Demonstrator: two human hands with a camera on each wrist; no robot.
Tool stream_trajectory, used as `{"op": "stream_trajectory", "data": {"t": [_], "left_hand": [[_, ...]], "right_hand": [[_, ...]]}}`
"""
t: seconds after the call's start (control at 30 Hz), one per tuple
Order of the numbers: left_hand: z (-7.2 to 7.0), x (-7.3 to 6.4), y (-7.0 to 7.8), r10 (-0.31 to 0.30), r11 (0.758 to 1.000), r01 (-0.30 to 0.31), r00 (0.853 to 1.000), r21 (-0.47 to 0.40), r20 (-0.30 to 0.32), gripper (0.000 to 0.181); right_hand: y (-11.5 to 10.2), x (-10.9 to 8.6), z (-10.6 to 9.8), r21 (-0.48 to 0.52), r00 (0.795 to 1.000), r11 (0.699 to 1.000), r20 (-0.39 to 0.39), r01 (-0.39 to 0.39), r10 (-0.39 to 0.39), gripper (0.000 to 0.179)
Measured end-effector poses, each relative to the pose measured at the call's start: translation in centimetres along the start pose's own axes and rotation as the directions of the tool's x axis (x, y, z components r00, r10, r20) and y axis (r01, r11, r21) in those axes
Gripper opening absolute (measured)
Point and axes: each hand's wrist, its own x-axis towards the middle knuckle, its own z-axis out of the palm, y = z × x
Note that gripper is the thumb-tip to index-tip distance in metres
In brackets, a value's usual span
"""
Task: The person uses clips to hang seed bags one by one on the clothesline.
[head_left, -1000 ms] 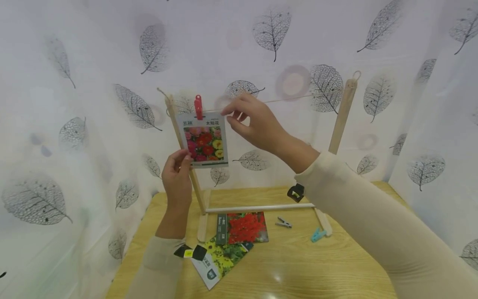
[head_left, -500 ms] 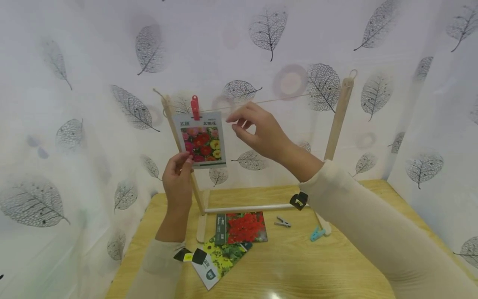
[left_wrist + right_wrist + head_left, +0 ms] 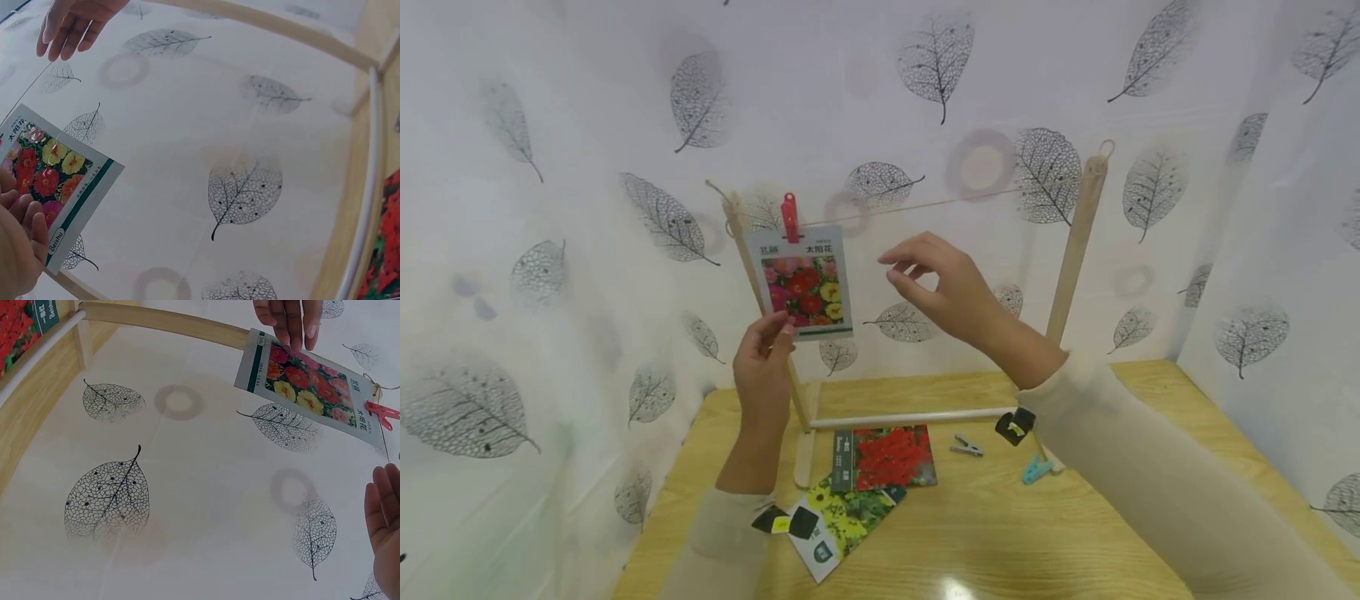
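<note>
A seed packet (image 3: 803,292) with red, pink and yellow flowers hangs from a string (image 3: 925,207) by a red clothespin (image 3: 790,218). My left hand (image 3: 763,354) is at the packet's lower left corner, its loosely bent fingers in front of the print. Whether the fingertips touch it cannot be told. To the right of the packet and below the string, my right hand (image 3: 958,287) hovers with bent fingers, holding nothing. In the right wrist view the clothespin (image 3: 384,415) bites the packet's top edge.
The string runs between two wooden posts (image 3: 1078,242), joined low down by a white rod (image 3: 917,418). On the table (image 3: 985,533) lie a red-flower packet (image 3: 891,457), a yellow-flower packet (image 3: 842,525), a grey clothespin (image 3: 967,446) and a blue clothespin (image 3: 1037,470).
My right hand has drawn away from the packet's upper right corner, moving right and down. The left hand has shifted slightly down and right across the packet, which still hangs in place.
</note>
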Motion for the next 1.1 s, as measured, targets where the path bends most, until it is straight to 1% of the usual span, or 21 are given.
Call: {"op": "stream_trajectory", "data": {"t": [0.43, 0.77, 0.9, 1.1], "left_hand": [[0.2, -0.5, -0.2, 0.002, 1.0, -0.002, 1.0, 0.002, 0.03, 0.029], [0.2, -0.7, -0.7, -0.05, 0.997, 0.047, 0.998, 0.059, 0.041, 0.03], [0.2, -0.9, -0.8, -0.064, 0.996, 0.061, 0.997, 0.06, 0.049, 0.029], [0.4, -1.3, -0.6, -0.068, 0.996, 0.064, 0.996, 0.061, 0.062, 0.03]], "right_hand": [[1.0, -1.7, -0.2, 0.011, 0.997, 0.998, -0.036, -0.062, 0.062, 0.021], [1.5, -2.9, -0.4, 0.028, 0.993, 0.994, -0.043, -0.109, 0.111, 0.021], [1.7, -3.3, -0.5, 0.029, 0.991, 0.992, -0.047, -0.126, 0.127, 0.021], [1.9, -4.0, -0.6, 0.036, 0.987, 0.988, -0.05, -0.15, 0.152, 0.021]]}}
